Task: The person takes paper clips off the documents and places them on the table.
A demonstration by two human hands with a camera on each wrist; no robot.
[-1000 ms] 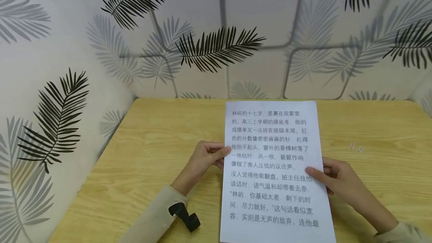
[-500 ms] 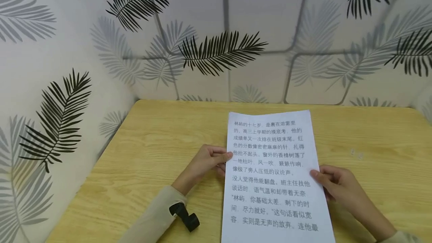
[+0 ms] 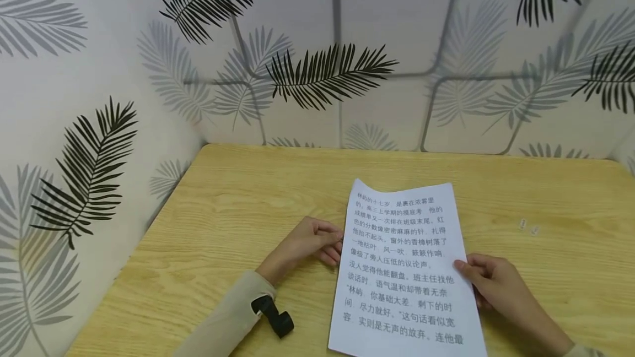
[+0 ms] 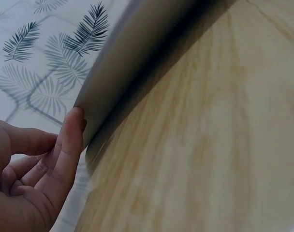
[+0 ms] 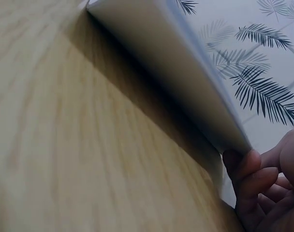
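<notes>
A thick sheaf of white paper (image 3: 404, 274) printed with large Chinese text stands tilted over the wooden table, its top left corner bowed upward. My right hand (image 3: 496, 280) grips the right edge, thumb on the printed face and fingers behind. In the right wrist view those fingers (image 5: 248, 166) bear on the sheaf's plain back (image 5: 171, 82). My left hand (image 3: 312, 241) is at the left edge, its thumb tip just outside the print. A fingertip (image 4: 73, 118) touches the sheaf's edge in the left wrist view, with the thumb bent toward that finger.
Two small clear pieces (image 3: 528, 226) lie on the wooden table (image 3: 238, 197) to the right of the paper. A black strap (image 3: 273, 315) hangs from the left sleeve. The patterned wall (image 3: 387, 109) rises behind the table's far edge.
The sheaf's top edge has tipped down and toward me, and its left corner has bowed. My left thumb has slipped from the printed face to outside the edge. The right hand has moved slightly lower.
</notes>
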